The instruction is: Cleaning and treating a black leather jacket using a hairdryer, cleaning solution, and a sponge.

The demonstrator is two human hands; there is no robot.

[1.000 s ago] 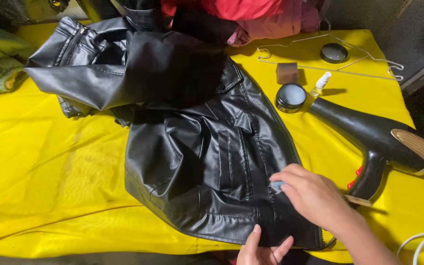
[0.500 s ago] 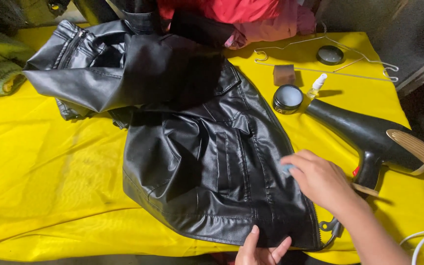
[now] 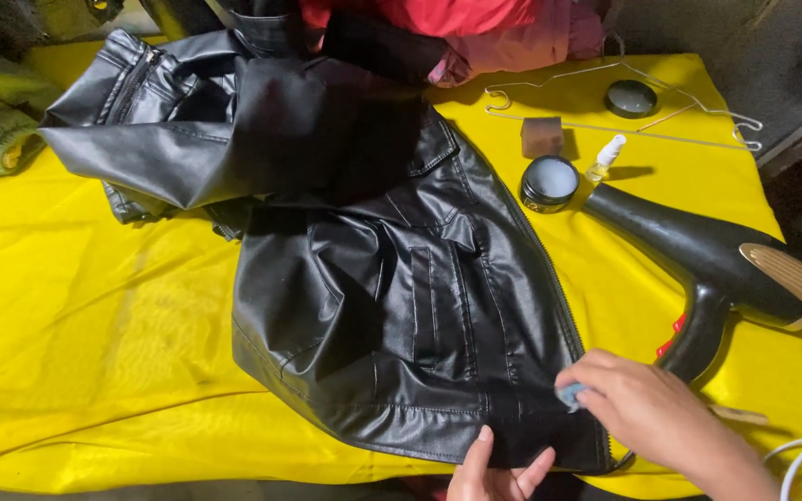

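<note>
Looking down from the head camera, a black leather jacket (image 3: 401, 306) lies spread across a table draped in a yellow cloth (image 3: 95, 334), its hem toward the person and its collar and sleeve bunched at the far side.

The right hand (image 3: 642, 408) comes in from the lower right, wrist angled up toward the jacket's zipper edge. Its fingers (image 3: 605, 371) are curled shut around a small pale-blue pad (image 3: 569, 396), pressed against the leather near the bottom of the front panel, just beside the zipper.

The left hand (image 3: 498, 473) enters at the bottom edge, only partly in view. Its fingers are spread open and lie flat on the jacket's hem, holding nothing, close beside the right hand but not touching it.

To the right of the jacket, a black hair dryer (image 3: 707, 260) with a tan rear grille lies on the cloth, its handle near the right hand. Farther back sit an open round tin of whitish cream (image 3: 549, 182), a small spray bottle (image 3: 604, 158), a brown block (image 3: 541, 136), a dark round lid (image 3: 630, 97) and a wire hanger (image 3: 698, 116). Red and pink fabric (image 3: 475, 28) is heaped at the far edge.
</note>
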